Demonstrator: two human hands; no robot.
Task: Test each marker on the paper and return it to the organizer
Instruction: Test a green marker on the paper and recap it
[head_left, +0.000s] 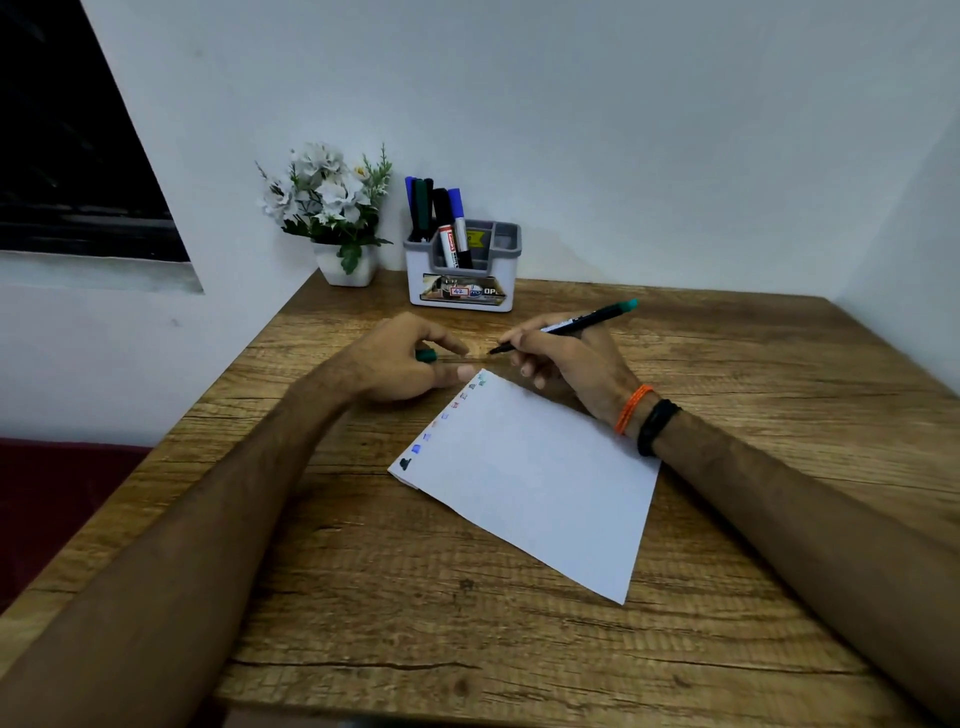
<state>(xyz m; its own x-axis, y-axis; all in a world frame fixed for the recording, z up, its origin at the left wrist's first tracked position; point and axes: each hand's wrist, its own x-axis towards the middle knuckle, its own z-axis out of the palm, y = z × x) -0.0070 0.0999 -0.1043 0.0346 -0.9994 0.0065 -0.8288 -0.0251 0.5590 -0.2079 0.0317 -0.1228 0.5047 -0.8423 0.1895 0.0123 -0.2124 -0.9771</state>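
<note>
A white sheet of paper (530, 478) lies tilted on the wooden desk, with a row of small coloured test marks along its upper left edge. My right hand (569, 358) grips an uncapped black marker with a teal end (582, 325), its tip pointing left just beyond the paper's top corner. My left hand (410, 358) is closed on the green cap (427, 355), a little left of the tip. The white and grey organizer (462, 280) stands at the back of the desk with several markers upright in its left compartments.
A white pot of artificial white flowers (332, 218) stands left of the organizer by the wall. The wooden desk (467, 597) meets walls at the back and right. A dark red surface lies beyond its left edge.
</note>
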